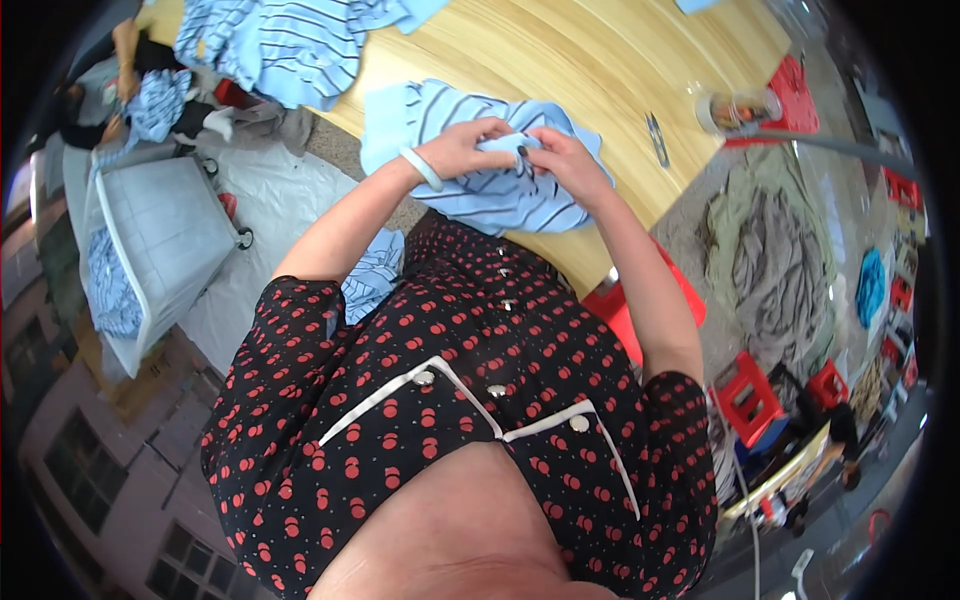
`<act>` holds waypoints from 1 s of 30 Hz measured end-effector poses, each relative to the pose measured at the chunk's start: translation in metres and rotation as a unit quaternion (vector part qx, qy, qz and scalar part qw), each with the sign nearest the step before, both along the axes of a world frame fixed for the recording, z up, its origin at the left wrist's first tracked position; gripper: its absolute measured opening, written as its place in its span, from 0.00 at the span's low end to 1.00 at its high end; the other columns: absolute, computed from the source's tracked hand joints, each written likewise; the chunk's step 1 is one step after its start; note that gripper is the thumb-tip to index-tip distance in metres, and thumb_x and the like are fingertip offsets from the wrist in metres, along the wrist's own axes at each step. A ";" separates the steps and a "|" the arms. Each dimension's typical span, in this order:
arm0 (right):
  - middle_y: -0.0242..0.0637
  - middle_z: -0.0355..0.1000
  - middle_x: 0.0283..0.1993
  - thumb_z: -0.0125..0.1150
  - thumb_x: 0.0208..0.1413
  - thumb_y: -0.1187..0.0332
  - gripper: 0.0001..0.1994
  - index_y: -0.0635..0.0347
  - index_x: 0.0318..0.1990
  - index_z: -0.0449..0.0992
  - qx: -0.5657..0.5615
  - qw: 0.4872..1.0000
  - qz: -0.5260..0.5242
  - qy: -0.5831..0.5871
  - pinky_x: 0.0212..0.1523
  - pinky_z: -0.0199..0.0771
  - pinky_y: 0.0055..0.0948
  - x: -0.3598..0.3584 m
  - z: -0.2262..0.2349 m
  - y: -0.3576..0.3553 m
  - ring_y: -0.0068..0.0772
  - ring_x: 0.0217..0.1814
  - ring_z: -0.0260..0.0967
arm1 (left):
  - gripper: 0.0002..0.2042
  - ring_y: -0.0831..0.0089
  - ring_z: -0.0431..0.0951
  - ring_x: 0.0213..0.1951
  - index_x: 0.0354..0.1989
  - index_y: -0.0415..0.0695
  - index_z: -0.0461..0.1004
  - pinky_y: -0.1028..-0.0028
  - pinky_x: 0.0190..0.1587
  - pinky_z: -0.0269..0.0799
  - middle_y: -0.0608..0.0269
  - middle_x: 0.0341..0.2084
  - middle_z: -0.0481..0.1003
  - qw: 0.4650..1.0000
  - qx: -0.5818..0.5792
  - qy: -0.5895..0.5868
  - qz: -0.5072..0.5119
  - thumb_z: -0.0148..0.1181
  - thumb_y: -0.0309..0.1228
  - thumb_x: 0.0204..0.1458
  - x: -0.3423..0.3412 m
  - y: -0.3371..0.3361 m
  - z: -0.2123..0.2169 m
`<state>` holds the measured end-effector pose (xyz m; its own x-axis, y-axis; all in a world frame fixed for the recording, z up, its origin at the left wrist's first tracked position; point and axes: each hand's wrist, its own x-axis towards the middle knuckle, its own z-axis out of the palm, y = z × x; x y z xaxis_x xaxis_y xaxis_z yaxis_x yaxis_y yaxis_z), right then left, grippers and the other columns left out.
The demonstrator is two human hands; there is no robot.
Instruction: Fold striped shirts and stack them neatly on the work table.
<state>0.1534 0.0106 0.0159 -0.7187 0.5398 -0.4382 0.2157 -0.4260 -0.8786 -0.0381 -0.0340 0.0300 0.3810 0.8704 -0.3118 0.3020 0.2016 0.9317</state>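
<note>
Both my hands are over a light blue garment [450,110] with dark and white stripes, which lies bunched at the table's near edge. A fold of its plain blue cloth is lifted between my left hand [462,150], closed on it with thumb and fingers, and my right hand [572,168], which pinches the same fold from the other side. Something small and dark shows at my right fingertips; I cannot make out what it is. To the right on the table lies a slim metal tool [656,139], apart from my hands, perhaps thread snips or tweezers.
More striped garments [290,55] are heaped on the wooden table [560,50] at far left. A jar [740,110] stands by its right corner. A wheeled bin [165,225] holds similar cloth at left, near another person. Red stools [748,398] and grey cloth heaps [785,270] are at right.
</note>
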 end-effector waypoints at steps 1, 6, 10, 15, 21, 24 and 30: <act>0.22 0.63 0.26 0.49 0.48 0.68 0.08 0.59 0.35 0.68 -0.078 0.995 -0.056 0.031 0.26 0.57 0.12 -0.006 0.013 -0.004 0.11 0.26 0.58 | 0.23 0.74 0.66 0.37 0.44 0.40 0.63 0.77 0.40 0.62 0.61 0.35 0.68 0.997 0.078 0.020 -0.007 0.58 0.36 0.39 -0.004 -0.003 0.000; 0.18 0.61 0.21 0.53 0.47 0.64 0.06 0.54 0.29 0.70 -0.153 0.979 -0.080 0.112 0.23 0.50 0.10 -0.036 0.041 -0.007 0.10 0.21 0.51 | 0.17 0.67 0.67 0.36 0.37 0.41 0.67 0.73 0.38 0.63 0.58 0.31 0.68 0.972 0.227 0.067 0.000 0.59 0.34 0.38 -0.022 -0.012 0.010; 0.23 0.61 0.24 0.49 0.49 0.68 0.09 0.60 0.37 0.67 -0.054 0.997 -0.014 0.060 0.27 0.58 0.11 -0.044 0.038 -0.015 0.12 0.24 0.57 | 0.10 0.75 0.70 0.31 0.33 0.40 0.69 0.77 0.36 0.64 0.58 0.26 0.71 0.979 0.108 0.043 0.166 0.48 0.24 0.40 -0.053 -0.038 0.023; 0.25 0.63 0.27 0.49 0.50 0.67 0.11 0.59 0.41 0.66 -0.006 1.000 -0.013 0.004 0.27 0.60 0.12 -0.058 0.010 -0.017 0.13 0.25 0.59 | 0.12 0.79 0.68 0.31 0.37 0.40 0.69 0.79 0.36 0.64 0.66 0.29 0.71 0.893 0.006 0.055 0.446 0.49 0.28 0.43 -0.145 -0.125 0.020; 0.28 0.66 0.29 0.50 0.48 0.67 0.14 0.61 0.42 0.64 -0.020 0.997 0.039 -0.069 0.26 0.61 0.13 -0.075 -0.021 -0.013 0.14 0.24 0.59 | 0.14 0.72 0.70 0.33 0.37 0.36 0.69 0.76 0.37 0.65 0.58 0.31 0.71 0.553 -0.029 0.079 0.829 0.48 0.31 0.44 -0.224 -0.355 0.025; 0.28 0.65 0.28 0.50 0.47 0.67 0.13 0.62 0.40 0.64 -0.031 0.993 0.062 -0.094 0.26 0.61 0.14 -0.081 -0.038 -0.012 0.15 0.23 0.59 | 0.16 0.69 0.70 0.34 0.35 0.33 0.70 0.72 0.38 0.64 0.55 0.33 0.72 0.374 -0.026 0.207 0.904 0.49 0.34 0.43 -0.214 -0.478 0.060; 0.28 0.65 0.27 0.51 0.47 0.67 0.12 0.62 0.39 0.65 -0.032 0.985 0.094 -0.141 0.24 0.61 0.14 -0.094 -0.061 -0.006 0.15 0.22 0.59 | 0.19 0.55 0.72 0.35 0.32 0.31 0.70 0.65 0.36 0.67 0.45 0.31 0.71 -0.091 -0.194 0.378 0.900 0.50 0.38 0.39 -0.151 -0.596 0.141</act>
